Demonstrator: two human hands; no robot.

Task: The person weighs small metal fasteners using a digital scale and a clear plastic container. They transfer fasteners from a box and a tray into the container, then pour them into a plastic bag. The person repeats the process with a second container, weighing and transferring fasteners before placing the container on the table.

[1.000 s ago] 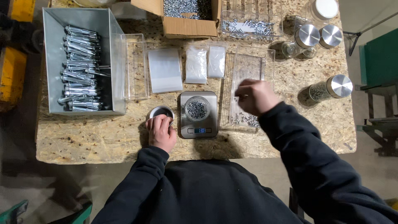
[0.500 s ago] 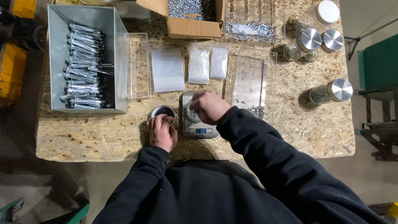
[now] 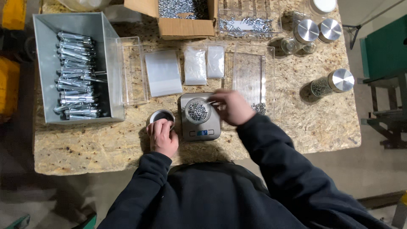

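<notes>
A small glass jar [image 3: 197, 111] filled with silver screws stands on a grey digital scale [image 3: 202, 130] near the table's front. My right hand [image 3: 232, 107] hovers just right of the jar's rim, fingers curled and blurred; whether it holds a screw is unclear. Left of the scale, my left hand [image 3: 163, 138] rests over the near rim of a round metal lid [image 3: 161, 114]. Behind my right hand lies a clear ribbed tray [image 3: 248, 74] with a small heap of screws [image 3: 259, 108] at its near end.
A grey bin [image 3: 42, 68] of long bolts stands at the left, an empty clear tray [image 3: 132, 70] beside it. Plastic bags [image 3: 163, 73] lie behind the scale. A cardboard box [image 3: 186, 27] of screws and metal-lidded jars [image 3: 335, 81] sit further back and right.
My right hand came from the screw tray on the right to over the jar, then drew back slightly right of it. My left hand stayed on the lid.
</notes>
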